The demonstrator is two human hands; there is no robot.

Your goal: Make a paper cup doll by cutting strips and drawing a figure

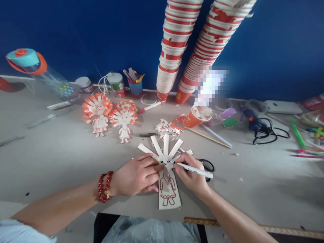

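Observation:
A white acrylic marker (pixel 194 169) is pinched in my right hand (pixel 191 175), its dark tip on the face of a paper doll cutout (pixel 167 197). The cutout lies flat on the table, with white strips fanning out above the face and a dress, arms and legs drawn in red on the lower part. The face shows an eye and a mouth in dark lines. My left hand (pixel 138 173) lies over the cutout's left edge, fingers stretched out and pressing on it. Black-handled scissors (pixel 207 165) lie partly hidden behind my right hand.
Two paper dolls with curled strips (pixel 98 113) (pixel 124 126) lie at the left. Paper scraps (pixel 167 128), a black pen (pixel 149 134) and a wooden stick (pixel 207 136) lie ahead. Tall stacks of paper cups (pixel 168 74) stand behind, beside a cup of scraps (pixel 196 118). A clear bottle (pixel 50 77) stands far left.

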